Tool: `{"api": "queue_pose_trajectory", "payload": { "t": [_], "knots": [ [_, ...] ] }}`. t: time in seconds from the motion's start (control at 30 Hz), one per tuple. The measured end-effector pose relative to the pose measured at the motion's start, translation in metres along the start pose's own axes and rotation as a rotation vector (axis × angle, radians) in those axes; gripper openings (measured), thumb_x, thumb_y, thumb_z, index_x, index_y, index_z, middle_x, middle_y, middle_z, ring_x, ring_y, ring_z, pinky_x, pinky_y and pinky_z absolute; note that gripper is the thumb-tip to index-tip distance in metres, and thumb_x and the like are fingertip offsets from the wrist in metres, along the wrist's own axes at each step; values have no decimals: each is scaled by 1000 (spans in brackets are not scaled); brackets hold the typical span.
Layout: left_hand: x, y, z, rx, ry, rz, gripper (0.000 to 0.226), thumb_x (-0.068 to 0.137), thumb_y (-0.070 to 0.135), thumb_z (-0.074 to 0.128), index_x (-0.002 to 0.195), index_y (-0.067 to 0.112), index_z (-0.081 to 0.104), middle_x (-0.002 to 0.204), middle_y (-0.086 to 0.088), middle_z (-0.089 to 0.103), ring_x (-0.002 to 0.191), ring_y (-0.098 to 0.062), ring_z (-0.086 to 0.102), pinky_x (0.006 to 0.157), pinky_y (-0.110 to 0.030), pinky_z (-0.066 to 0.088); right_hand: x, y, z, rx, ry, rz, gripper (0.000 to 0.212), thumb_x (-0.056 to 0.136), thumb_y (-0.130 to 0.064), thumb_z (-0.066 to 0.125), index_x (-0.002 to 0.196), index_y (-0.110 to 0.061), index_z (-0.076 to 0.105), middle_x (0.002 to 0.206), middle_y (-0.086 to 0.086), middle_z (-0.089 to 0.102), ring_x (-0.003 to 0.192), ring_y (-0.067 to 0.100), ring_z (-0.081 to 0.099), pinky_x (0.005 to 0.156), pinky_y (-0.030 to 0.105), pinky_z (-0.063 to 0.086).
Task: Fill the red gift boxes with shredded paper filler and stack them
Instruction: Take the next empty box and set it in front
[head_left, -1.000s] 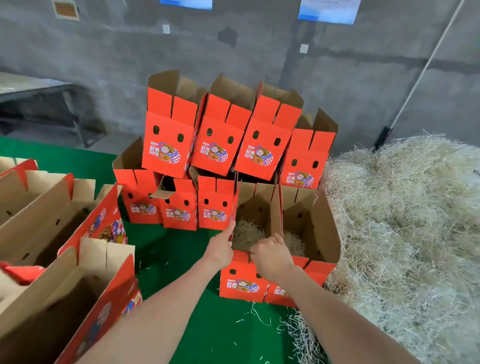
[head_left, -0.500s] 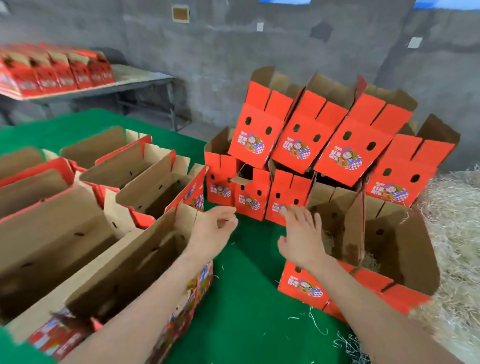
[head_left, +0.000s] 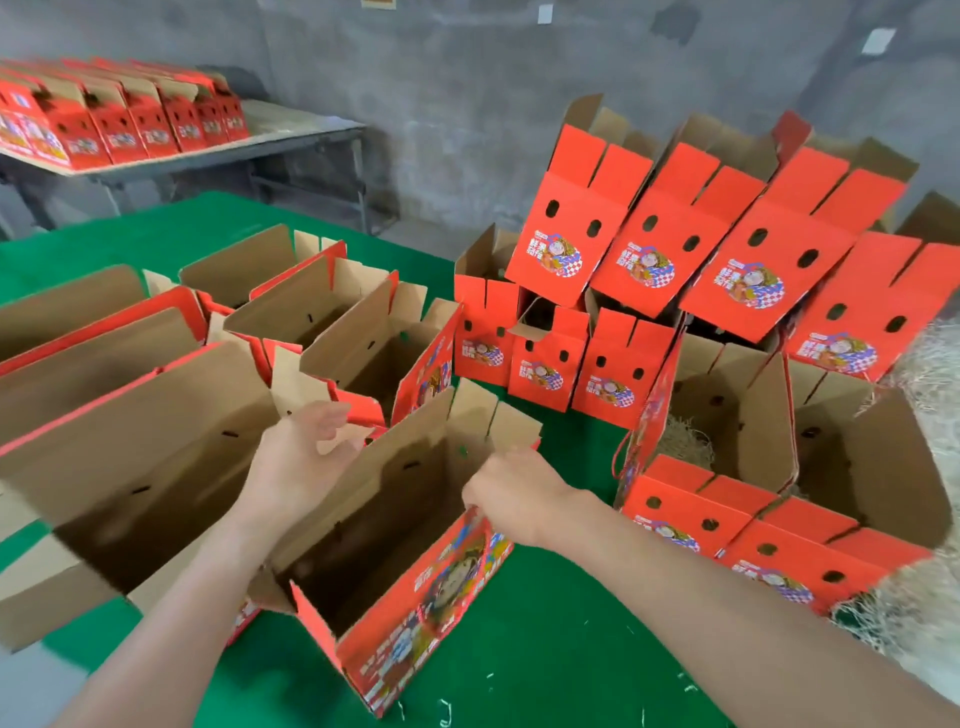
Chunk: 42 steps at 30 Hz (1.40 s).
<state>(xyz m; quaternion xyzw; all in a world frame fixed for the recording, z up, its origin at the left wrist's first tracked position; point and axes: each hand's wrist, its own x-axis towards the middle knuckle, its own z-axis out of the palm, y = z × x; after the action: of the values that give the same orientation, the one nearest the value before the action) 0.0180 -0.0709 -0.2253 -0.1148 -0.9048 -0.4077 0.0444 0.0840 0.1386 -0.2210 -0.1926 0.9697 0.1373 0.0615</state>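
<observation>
Now taking an empty box (head_left: 415, 623) for filling

Near-centre on the green cloth (head_left: 545, 649) it stands, stiff brown card inside, glossy red print outside, flaps up. My right hand (head_left: 519, 499) curls over its right wall; my left hand (head_left: 298, 457) hangs loosely spread by the left flap, contact unclear. Next, I judge, it must slide right to the springy shredded paper (head_left: 935, 364), near the tilted stack (head_left: 649, 244).

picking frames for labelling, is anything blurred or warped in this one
Head view: the left hand has motion-smeared fingers; the right hand gripping the open box is slightly soft; wide-angle warp slants the far table; light is even, no glare, with deep shadow only inside the boxes.
</observation>
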Motion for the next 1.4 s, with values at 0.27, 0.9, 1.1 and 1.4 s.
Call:
{"api": "queue_pose_trajectory", "payload": {
  "t": [0.27, 0.9, 1.1, 1.4],
  "knots": [
    [-7, 15, 43, 411, -444, 252, 40, 85, 34, 65, 123, 26, 58, 121, 9, 62, 108, -6, 56, 87, -17, 43, -85, 26, 16, 607, 22, 260, 33, 90, -46, 50, 108, -22, 65, 112, -6, 64, 105, 14, 55, 89, 31, 41],
    [-40, 91, 135, 213, -818, 748, 16, 91, 13, 54, 81, 6, 64, 77, 0, 64, 76, -17, 57, 70, -30, 42, -188, 57, 56, 552, 60, 766, 12, 94, -29, 46, 94, -19, 53, 94, 8, 62, 89, 28, 55, 70, 35, 41],
    [-69, 150, 193, 220, -808, 786, 20, 89, 18, 58, 108, 23, 63, 108, 4, 66, 106, -19, 59, 87, -34, 46, -264, 73, 73, 578, 16, 955, 10, 89, -27, 49, 96, -22, 55, 100, 5, 64, 95, 27, 57, 79, 36, 46],
    [-113, 187, 245, 212, -696, 816, 23, 92, 17, 55, 109, 25, 67, 111, 5, 67, 106, -19, 57, 87, -34, 46, -293, 73, 108, 438, 93, 951, 27, 97, -25, 41, 107, -25, 66, 105, -1, 67, 97, 23, 59, 75, 28, 43]
  ]
}}
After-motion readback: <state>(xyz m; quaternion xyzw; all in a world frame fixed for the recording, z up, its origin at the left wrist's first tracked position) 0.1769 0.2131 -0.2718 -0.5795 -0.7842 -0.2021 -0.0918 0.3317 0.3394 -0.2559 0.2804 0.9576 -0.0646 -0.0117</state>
